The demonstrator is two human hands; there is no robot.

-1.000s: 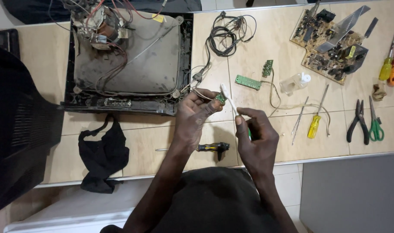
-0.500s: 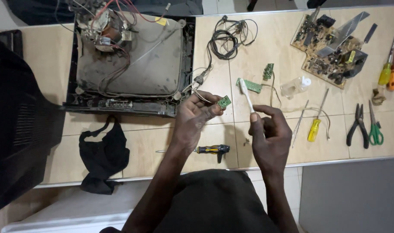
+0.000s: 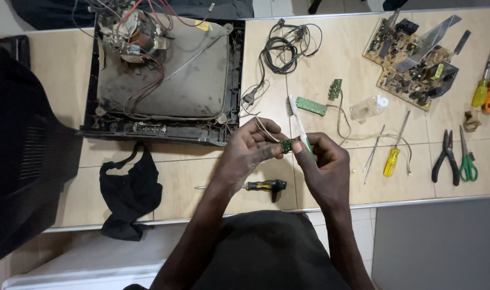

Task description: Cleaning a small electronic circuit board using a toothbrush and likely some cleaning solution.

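Over the front edge of the counter [image 3: 67,70], near its middle, the left hand [image 3: 250,150] pinches a small green circuit board [image 3: 287,145] between thumb and fingers, thin wires trailing from the board back toward the old television chassis [image 3: 164,80] that lies at the back left. The right hand [image 3: 322,166] is closed around the handle of a white toothbrush [image 3: 297,121], whose head points away toward the back edge, and its fingers meet the small board from the other side. Just beside the left wrist, by the front edge, lies a black and yellow screwdriver [image 3: 263,186]. A black cloth [image 3: 129,193] hangs over the front edge further left. To the right lie a yellow-handled screwdriver [image 3: 393,156], black pliers [image 3: 445,158] and green-handled cutters [image 3: 466,161], and a large circuit board [image 3: 411,53] sits in the back right corner.
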